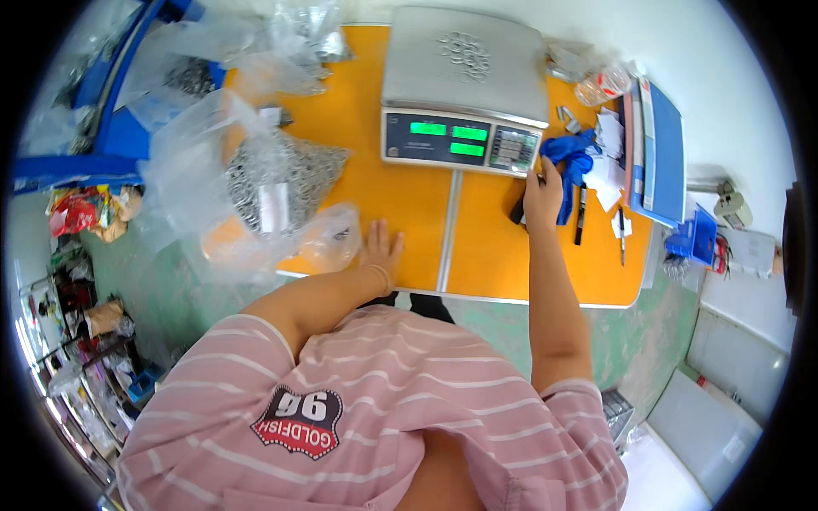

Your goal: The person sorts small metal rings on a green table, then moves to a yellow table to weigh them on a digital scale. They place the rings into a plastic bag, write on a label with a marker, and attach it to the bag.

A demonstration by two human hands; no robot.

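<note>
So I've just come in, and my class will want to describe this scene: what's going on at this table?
A person stands at a yellow table. Their left hand rests on it, fingers spread, beside clear plastic bags, one full of small metal pieces. Their right hand is at the front right corner of a scale, by a blue cloth; whether it grips anything is unclear. Small metal rings lie on the scale, its displays lit green.

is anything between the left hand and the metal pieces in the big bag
Yes: crumpled clear plastic lies just left of the left hand, between it and the metal pieces. I can't tell whether it's part of the big bag.
</note>
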